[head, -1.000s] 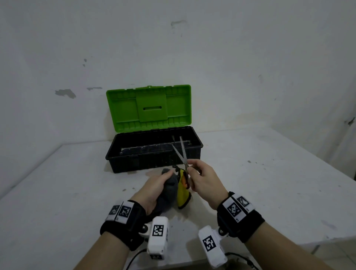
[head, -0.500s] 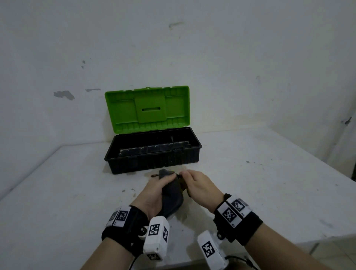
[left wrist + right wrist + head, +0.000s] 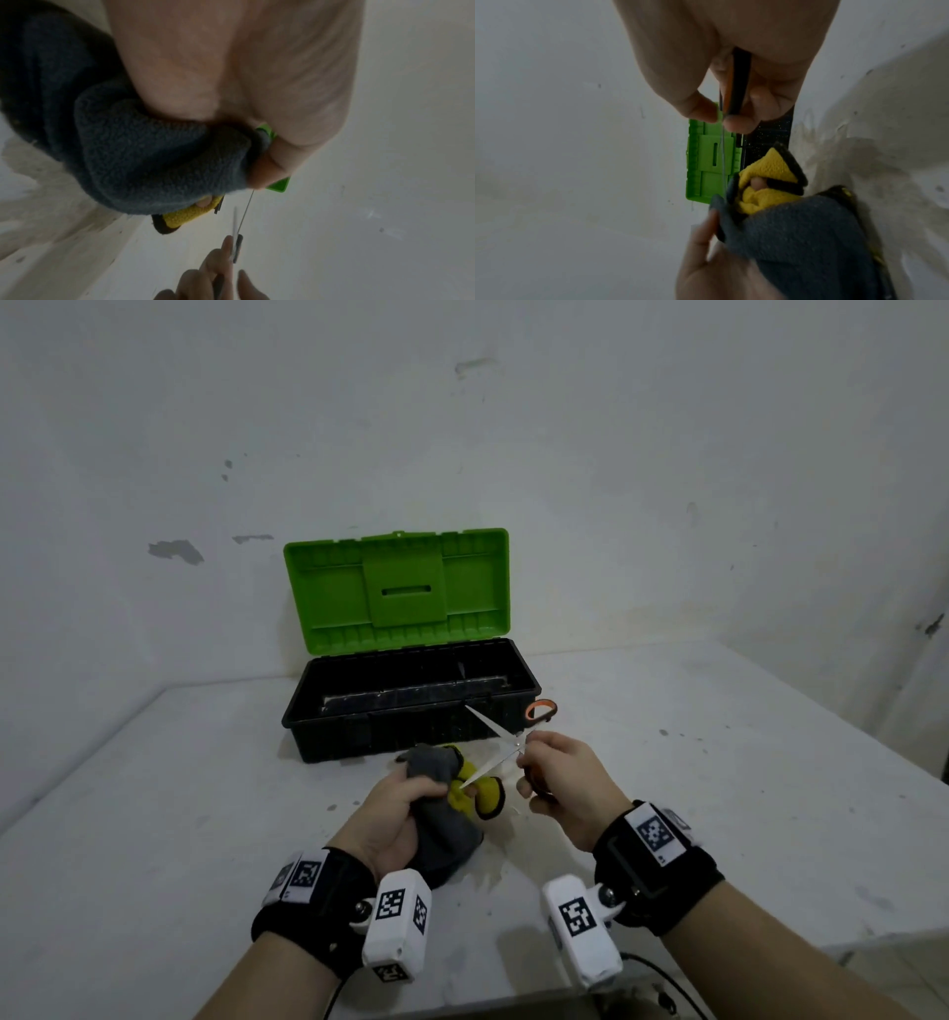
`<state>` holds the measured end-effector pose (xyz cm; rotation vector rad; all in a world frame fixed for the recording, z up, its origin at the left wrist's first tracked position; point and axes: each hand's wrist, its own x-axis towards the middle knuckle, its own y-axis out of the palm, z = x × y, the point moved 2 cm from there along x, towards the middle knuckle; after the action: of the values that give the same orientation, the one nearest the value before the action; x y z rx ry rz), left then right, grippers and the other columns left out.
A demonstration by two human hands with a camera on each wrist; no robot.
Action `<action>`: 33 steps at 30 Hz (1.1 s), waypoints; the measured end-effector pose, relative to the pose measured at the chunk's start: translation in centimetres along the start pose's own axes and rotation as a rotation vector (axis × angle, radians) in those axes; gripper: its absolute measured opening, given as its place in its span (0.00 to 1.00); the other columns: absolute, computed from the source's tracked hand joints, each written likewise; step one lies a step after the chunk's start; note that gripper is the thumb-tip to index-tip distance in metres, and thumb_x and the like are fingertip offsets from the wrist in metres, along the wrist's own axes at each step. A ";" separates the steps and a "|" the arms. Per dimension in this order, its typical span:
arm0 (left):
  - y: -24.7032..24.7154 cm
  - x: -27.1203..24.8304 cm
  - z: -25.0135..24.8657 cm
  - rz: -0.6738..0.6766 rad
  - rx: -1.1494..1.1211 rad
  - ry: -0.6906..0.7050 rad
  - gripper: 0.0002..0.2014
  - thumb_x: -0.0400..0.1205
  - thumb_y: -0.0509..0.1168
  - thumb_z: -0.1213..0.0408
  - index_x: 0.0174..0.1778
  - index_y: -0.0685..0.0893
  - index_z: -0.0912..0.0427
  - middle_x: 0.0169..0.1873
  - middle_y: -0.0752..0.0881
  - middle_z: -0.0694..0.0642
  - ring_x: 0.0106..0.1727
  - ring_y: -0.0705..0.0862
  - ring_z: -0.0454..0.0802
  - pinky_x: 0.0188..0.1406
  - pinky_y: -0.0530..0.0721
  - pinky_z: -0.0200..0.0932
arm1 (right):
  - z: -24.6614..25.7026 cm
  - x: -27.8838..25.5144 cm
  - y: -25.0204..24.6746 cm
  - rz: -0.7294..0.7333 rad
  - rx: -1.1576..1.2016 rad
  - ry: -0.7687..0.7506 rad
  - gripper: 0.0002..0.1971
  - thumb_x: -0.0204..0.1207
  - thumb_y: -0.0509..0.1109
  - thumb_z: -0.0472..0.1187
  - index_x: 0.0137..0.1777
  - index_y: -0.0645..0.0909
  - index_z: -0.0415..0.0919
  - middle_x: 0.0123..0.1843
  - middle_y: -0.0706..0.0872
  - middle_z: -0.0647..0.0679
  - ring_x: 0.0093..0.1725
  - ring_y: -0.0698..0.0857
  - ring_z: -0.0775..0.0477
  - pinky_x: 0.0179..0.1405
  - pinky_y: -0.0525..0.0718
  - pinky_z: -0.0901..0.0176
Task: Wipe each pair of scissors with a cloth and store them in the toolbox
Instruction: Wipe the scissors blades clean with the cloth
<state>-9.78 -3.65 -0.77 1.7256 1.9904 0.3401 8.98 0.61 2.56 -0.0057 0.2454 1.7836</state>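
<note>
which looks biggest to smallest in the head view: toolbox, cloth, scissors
1. toolbox, by far the largest, lid open.
2. cloth, partly hidden by the left hand.
3. scissors, handles partly hidden in the right hand; close to the cloth.

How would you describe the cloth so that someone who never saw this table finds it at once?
Start at the open toolbox with the green lid on the white table. Just in front of it, the left hand grips a bunched cloth. It is the only soft thing there: grey outside, yellow inside, with a scissors blade poking into it.
</note>
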 end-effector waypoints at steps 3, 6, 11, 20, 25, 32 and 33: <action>0.6 -0.2 -0.5 0.007 -0.108 -0.033 0.17 0.88 0.57 0.63 0.61 0.84 0.73 0.55 0.87 0.72 0.55 0.86 0.64 0.65 0.80 0.56 | -0.5 0.0 0.2 -0.024 -0.031 -0.053 0.09 0.84 0.67 0.44 0.50 0.82 0.38 0.30 0.77 0.49 0.23 0.74 0.49 0.23 0.68 0.62; 1.0 -0.4 -0.4 0.042 -0.101 -0.064 0.20 0.89 0.53 0.62 0.64 0.83 0.73 0.57 0.88 0.71 0.57 0.87 0.63 0.65 0.80 0.56 | -1.3 0.0 0.6 -0.052 -0.072 -0.133 0.10 0.84 0.68 0.44 0.52 0.84 0.37 0.29 0.77 0.48 0.21 0.71 0.49 0.22 0.71 0.60; 0.6 0.0 0.3 0.073 0.118 -0.019 0.13 0.88 0.56 0.73 0.63 0.84 0.70 0.53 0.90 0.69 0.48 0.91 0.56 0.48 0.90 0.46 | -2.1 0.1 0.8 0.023 -0.175 -0.184 0.08 0.84 0.68 0.41 0.48 0.84 0.36 0.28 0.78 0.45 0.19 0.72 0.48 0.18 0.70 0.63; 1.7 0.4 0.9 -0.009 0.271 0.038 0.08 0.85 0.66 0.69 0.57 0.87 0.65 0.43 0.92 0.66 0.40 0.91 0.56 0.36 0.88 0.46 | -2.8 0.0 2.2 0.072 -0.155 -0.206 0.09 0.86 0.63 0.35 0.46 0.81 0.34 0.26 0.79 0.42 0.17 0.75 0.48 0.16 0.71 0.63; 2.1 0.4 1.2 -0.082 0.159 -0.024 0.10 0.85 0.67 0.67 0.58 0.88 0.68 0.50 0.90 0.71 0.49 0.88 0.64 0.58 0.84 0.61 | -3.2 0.6 2.5 0.078 -0.242 -0.246 0.09 0.85 0.65 0.36 0.45 0.84 0.34 0.27 0.81 0.47 0.21 0.78 0.52 0.20 0.75 0.62; 2.0 0.8 1.2 -0.101 0.111 -0.036 0.08 0.85 0.66 0.68 0.56 0.87 0.68 0.44 0.90 0.68 0.43 0.88 0.60 0.43 0.85 0.50 | -3.1 0.4 2.3 0.052 -0.350 -0.343 0.08 0.83 0.68 0.38 0.46 0.86 0.38 0.28 0.83 0.47 0.22 0.80 0.52 0.22 0.77 0.61; 2.1 0.8 1.1 -0.106 0.109 -0.040 0.09 0.85 0.66 0.68 0.57 0.87 0.68 0.45 0.89 0.68 0.44 0.88 0.60 0.42 0.85 0.50 | -3.0 0.2 2.3 0.053 -0.335 -0.346 0.08 0.83 0.67 0.37 0.46 0.85 0.36 0.28 0.82 0.46 0.20 0.79 0.51 0.20 0.77 0.61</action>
<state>-7.52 -2.63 -0.91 1.6689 2.0962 0.1627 6.32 -0.15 -0.03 0.0704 -0.3042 1.8262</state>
